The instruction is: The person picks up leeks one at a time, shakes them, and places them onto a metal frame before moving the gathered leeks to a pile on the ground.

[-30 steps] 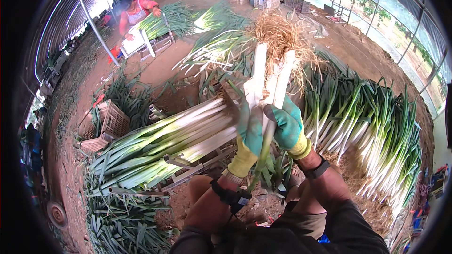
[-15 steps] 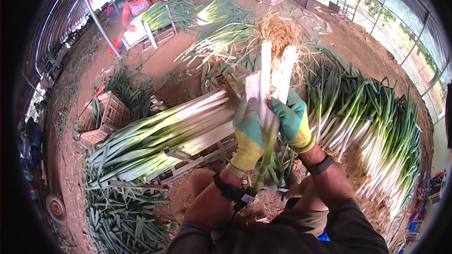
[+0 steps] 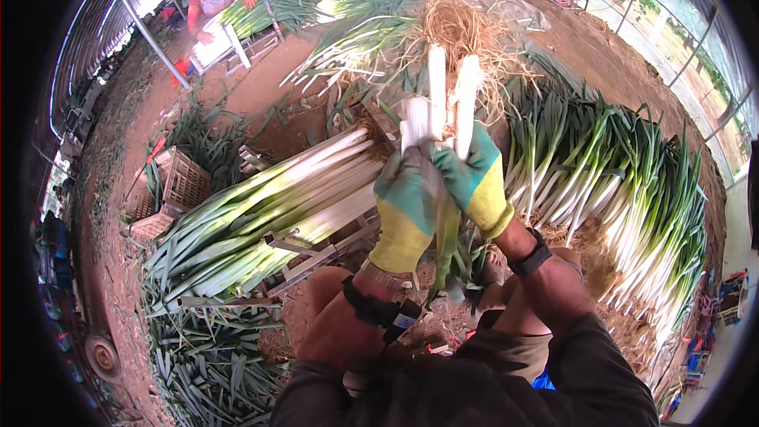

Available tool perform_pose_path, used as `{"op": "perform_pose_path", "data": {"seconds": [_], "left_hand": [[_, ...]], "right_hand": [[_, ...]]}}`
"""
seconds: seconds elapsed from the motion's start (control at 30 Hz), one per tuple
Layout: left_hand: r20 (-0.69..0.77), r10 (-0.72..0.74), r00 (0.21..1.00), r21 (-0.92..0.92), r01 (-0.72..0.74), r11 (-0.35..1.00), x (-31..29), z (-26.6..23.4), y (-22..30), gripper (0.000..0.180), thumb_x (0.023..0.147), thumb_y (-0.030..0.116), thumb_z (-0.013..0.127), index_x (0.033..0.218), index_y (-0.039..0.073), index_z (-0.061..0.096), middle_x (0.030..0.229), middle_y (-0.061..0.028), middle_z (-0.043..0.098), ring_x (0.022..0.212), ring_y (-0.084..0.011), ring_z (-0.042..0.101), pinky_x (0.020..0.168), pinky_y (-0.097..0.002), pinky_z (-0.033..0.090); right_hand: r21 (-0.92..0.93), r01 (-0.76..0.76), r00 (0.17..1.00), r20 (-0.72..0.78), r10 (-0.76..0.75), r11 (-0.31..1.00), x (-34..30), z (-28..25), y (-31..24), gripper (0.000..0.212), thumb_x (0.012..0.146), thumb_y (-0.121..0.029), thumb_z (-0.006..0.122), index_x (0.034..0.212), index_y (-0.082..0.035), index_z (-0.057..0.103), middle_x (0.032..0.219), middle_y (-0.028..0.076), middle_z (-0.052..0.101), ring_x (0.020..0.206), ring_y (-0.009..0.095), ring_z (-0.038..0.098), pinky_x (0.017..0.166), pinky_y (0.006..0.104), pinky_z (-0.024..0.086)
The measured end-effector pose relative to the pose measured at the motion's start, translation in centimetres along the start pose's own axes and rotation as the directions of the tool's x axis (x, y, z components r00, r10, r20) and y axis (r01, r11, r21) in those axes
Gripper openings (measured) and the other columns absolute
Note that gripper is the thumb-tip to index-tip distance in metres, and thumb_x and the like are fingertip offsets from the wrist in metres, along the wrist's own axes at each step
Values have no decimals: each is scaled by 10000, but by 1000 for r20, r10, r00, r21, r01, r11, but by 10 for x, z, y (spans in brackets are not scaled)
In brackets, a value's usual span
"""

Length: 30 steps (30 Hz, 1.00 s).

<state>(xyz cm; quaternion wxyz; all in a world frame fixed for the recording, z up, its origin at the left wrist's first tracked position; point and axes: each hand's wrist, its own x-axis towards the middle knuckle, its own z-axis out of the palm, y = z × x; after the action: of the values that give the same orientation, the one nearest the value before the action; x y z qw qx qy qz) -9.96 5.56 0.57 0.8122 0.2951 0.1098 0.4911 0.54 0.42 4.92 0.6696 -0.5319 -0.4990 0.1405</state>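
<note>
Just in front of me I hold a few leeks (image 3: 466, 95) upright. Their white shanks point away from me, and shaggy brown roots stay on the far ends. My left hand (image 3: 405, 202), in a yellow and teal glove, is closed round the stalks, with a pale loosened outer layer (image 3: 415, 117) standing up above its fingers. Gloved the same way, my right hand (image 3: 474, 180) is closed on the leeks close beside it, thumb toward the left hand. Green leaves hang below my grip. Left of my hands, a pile of cleaned-looking leeks (image 3: 292, 198) lies on a metal rack (image 3: 320, 257).
Rooted leeks (image 3: 609, 182) lie in a long row at my right. Cut green leaves (image 3: 213, 364) heap at lower left, near a plastic crate (image 3: 186, 178). More leeks (image 3: 356, 47) lie ahead. Another person (image 3: 217, 0) works at a rack far left, beside a metal pole (image 3: 146, 20).
My hands and the held leeks have shifted slightly left in view. A pale outer layer now stands farther from the shanks. The other person's hand has moved nearer the body.
</note>
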Motion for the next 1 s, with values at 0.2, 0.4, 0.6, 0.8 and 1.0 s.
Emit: {"op": "perform_pose_path", "data": {"seconds": [0.2,0.4,0.6,0.8,1.0], "left_hand": [[11,-119,993,-67,120,991,-3,-6,0,193,1077,138,575,1212,40,671,1020,-10,690,870,-124,633,769,-313,549],[-128,-16,992,189,40,981,-3,-7,-3,216,1080,133,567,1227,15,672,1119,-59,709,993,-156,684,839,-321,580],[-27,269,963,510,-218,832,-25,3,11,170,1069,110,576,1157,13,684,958,-12,650,827,-106,630,664,-259,517],[58,48,997,640,-74,765,-83,16,68,154,1029,75,600,1146,-9,656,954,-15,629,670,-79,580,569,-231,497],[0,246,969,985,-43,167,-139,-25,240,170,1028,127,559,1072,5,670,925,-57,674,653,-117,598,536,-256,507]], "right_hand": [[26,-33,996,-85,35,999,-7,10,-5,236,965,-35,647,1186,25,591,960,95,697,860,122,608,738,323,532],[52,-38,990,-134,45,998,-8,12,-1,226,980,-42,627,1189,32,582,970,102,707,858,124,607,734,335,537],[-152,-46,943,-334,-8,987,14,0,15,199,995,-84,691,1159,6,623,998,32,702,889,88,619,787,280,532],[310,65,965,-261,19,949,36,-67,13,209,991,27,612,1192,1,663,997,8,709,830,61,603,737,246,515],[550,-79,982,-102,160,831,25,-93,9,278,996,-4,650,1273,-3,672,1102,49,743,930,130,687,832,291,573]]}}
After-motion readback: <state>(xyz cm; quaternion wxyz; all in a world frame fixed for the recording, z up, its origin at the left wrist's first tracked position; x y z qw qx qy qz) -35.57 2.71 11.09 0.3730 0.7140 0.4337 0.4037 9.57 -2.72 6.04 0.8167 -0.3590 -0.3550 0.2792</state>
